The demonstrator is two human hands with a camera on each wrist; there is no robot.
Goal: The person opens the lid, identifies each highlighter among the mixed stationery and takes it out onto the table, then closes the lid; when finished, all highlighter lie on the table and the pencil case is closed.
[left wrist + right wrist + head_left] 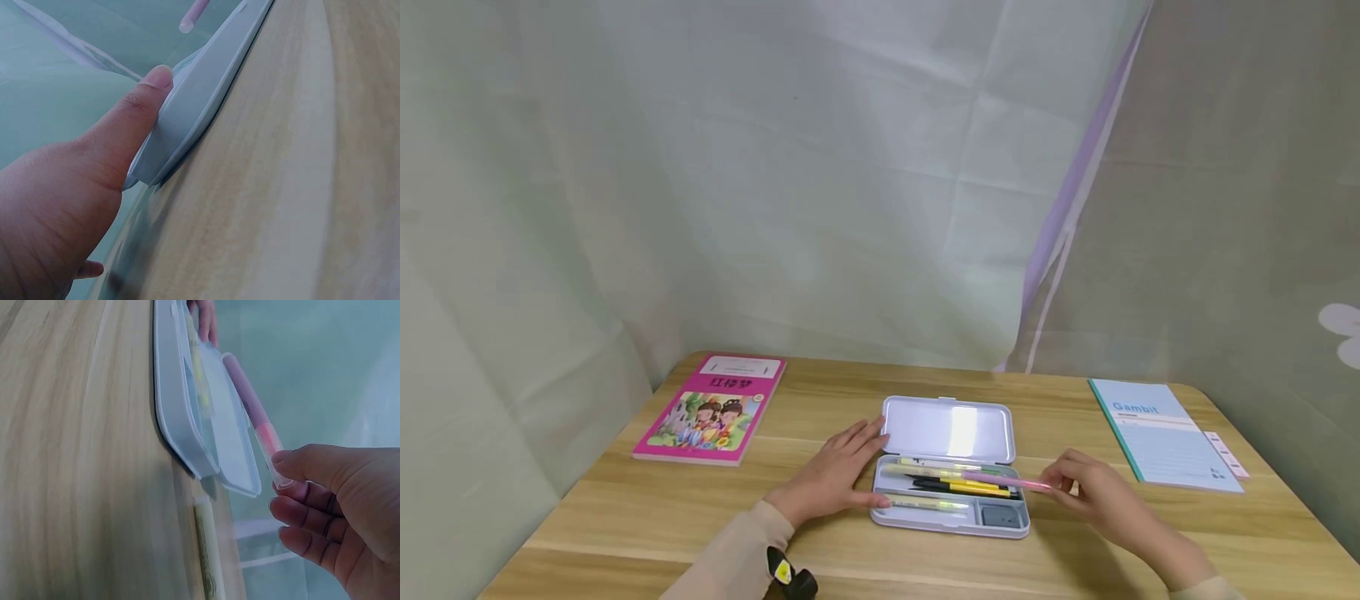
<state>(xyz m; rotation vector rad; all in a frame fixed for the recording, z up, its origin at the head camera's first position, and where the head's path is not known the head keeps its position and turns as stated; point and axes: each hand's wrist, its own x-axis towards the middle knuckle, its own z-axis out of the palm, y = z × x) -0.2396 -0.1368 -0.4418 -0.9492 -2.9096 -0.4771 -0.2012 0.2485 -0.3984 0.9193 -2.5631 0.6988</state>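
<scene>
A pale pencil case [887, 515] lies with its lid [917, 429] folded back. My left hand [835, 471] rests at its left end, fingers spread along the lid and tray, thumb [134, 106] touching the tray's wall. Over the tray's right side, my right hand [1093, 492] pinches one end of a pink highlighter [1003, 481] between thumb and fingers. In the right wrist view the pink highlighter [250, 400] shows a clear end at the fingertips. Inside the tray are yellow-and-black pens [958, 486], a translucent yellow pen [925, 502] and a dark grey block [1001, 517].
A pink book [696, 417] with a cartoon cover lies at the table's left. On the right is a light blue notebook [1165, 437], with a pink-and-white strip [1227, 454] sticking out beside it. Pale curtains [850, 183] hang behind the wooden table [820, 567].
</scene>
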